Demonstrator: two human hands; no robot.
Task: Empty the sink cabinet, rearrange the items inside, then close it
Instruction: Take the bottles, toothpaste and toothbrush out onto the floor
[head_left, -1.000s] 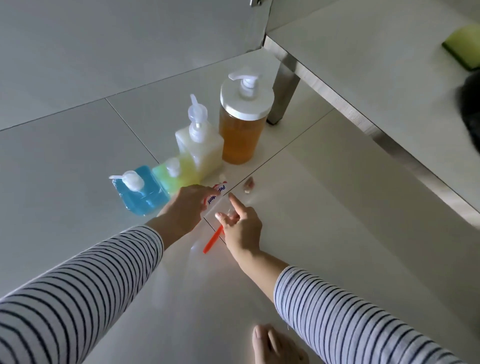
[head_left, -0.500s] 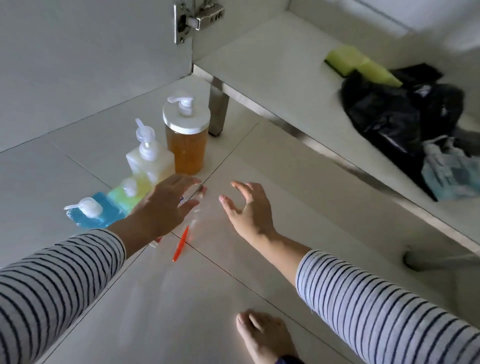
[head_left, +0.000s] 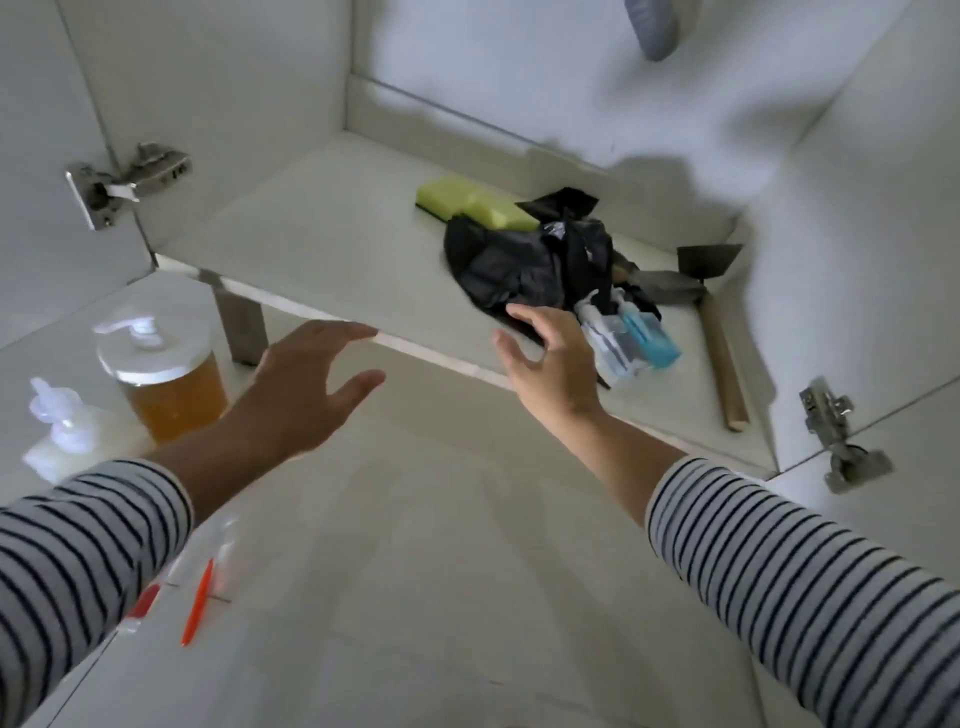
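Cabinet shelf (head_left: 322, 244), centre frame, not yet emptied. Black plastic bag (head_left: 511, 262) buries the scraper (head_left: 709, 257) and blue bottle (head_left: 647, 338); yank it and they'll likely slide off the edge. Your right hand (head_left: 556, 358), fingers wide, hovers at the bag; left hand (head_left: 306, 384) wide, empty. Amber pump jar (head_left: 166, 374) lower left sits under your left arm: knock risk.

Cabinet (head_left: 332, 270) open — sponge (head_left: 475, 203), black bag (head_left: 514, 270) inside.
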